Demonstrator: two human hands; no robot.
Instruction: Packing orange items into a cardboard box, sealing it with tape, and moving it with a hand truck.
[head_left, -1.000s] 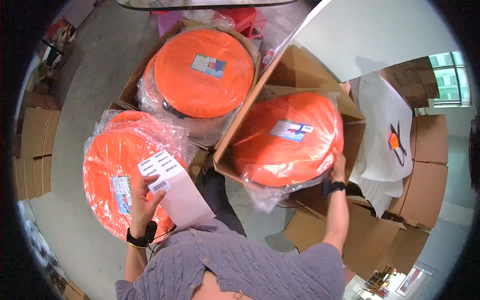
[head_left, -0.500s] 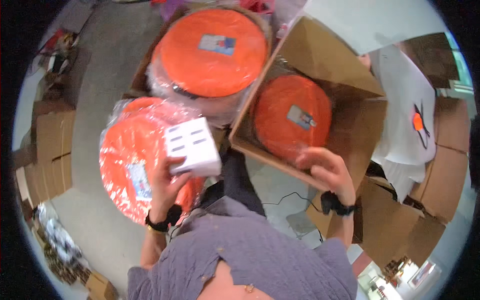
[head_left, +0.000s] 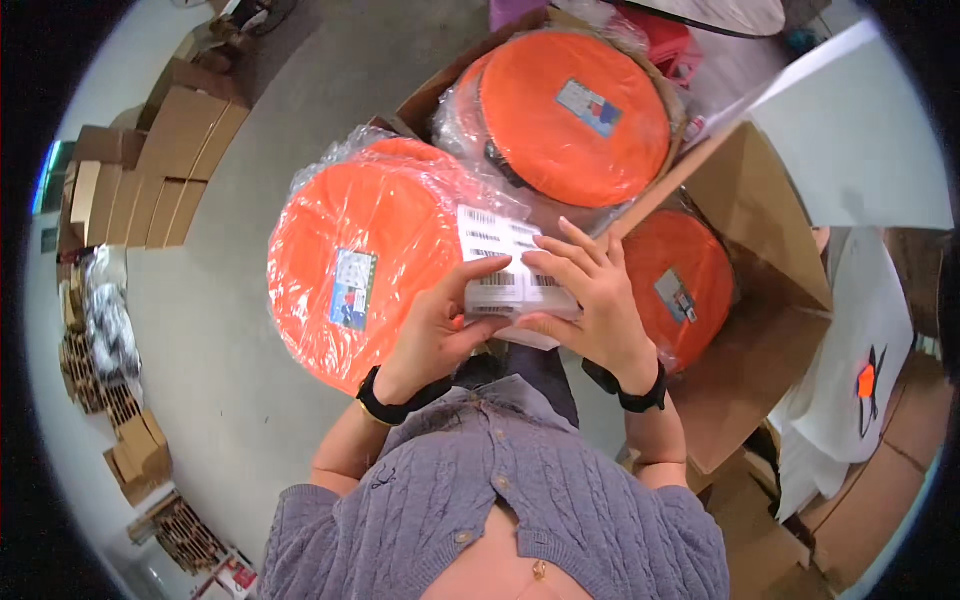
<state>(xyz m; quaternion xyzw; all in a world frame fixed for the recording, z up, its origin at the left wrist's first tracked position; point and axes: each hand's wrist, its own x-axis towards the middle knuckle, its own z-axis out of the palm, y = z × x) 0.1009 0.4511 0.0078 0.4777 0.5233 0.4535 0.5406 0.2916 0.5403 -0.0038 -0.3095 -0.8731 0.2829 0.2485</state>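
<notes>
A thick white stack of barcode labels is held before my body. My left hand grips its left side, thumb at the near edge and fingers on top. Over its right side lies my right hand, its thumb at the near edge and its fingers on the printed face, some raised apart. Just left of the stack, an orange round disc-shaped item in clear plastic bears a printed label. Beyond the hands, another orange round item sits in a carton. A third orange round item is partly hidden by my right hand.
To the right stands an open cardboard box around the third orange item. White sheeting with an orange and black object hangs farther right. Stacked cartons and wooden pallets line the left side.
My right hand has come from the open box onto the label stack. The stack, held in my left hand, is now in front of my body. The view has turned.
</notes>
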